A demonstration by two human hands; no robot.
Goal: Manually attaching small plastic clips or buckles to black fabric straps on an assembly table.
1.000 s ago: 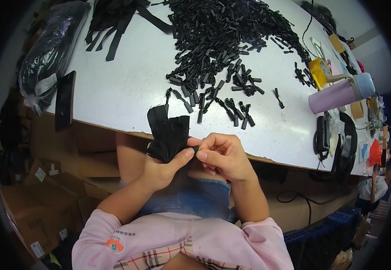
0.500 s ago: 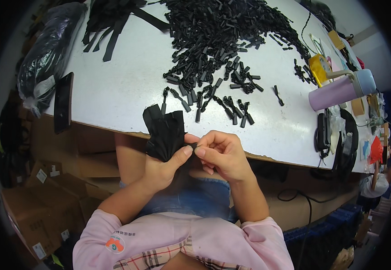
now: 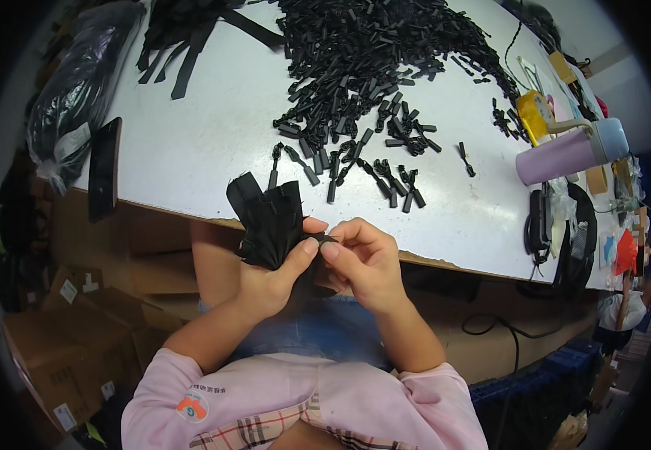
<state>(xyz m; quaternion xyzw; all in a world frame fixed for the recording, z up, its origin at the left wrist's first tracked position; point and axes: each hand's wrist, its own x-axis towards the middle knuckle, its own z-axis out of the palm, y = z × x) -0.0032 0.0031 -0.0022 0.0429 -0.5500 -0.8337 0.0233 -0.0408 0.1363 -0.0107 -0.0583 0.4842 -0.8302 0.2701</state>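
Strap bundle [image 3: 269, 221] tilted slightly leftward; left hand [image 3: 269, 281] grip clenched round it, right hand [image 3: 363, 262] pinching its end.

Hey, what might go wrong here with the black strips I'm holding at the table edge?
1. The left hand clutches a fanned bundle of strips off the table; a loose one could slip to the floor.
2. The right hand pinches a small piece hidden by the fingertips, so it may be fumbled.
3. The bottle lies on its side near the far edge and might roll.
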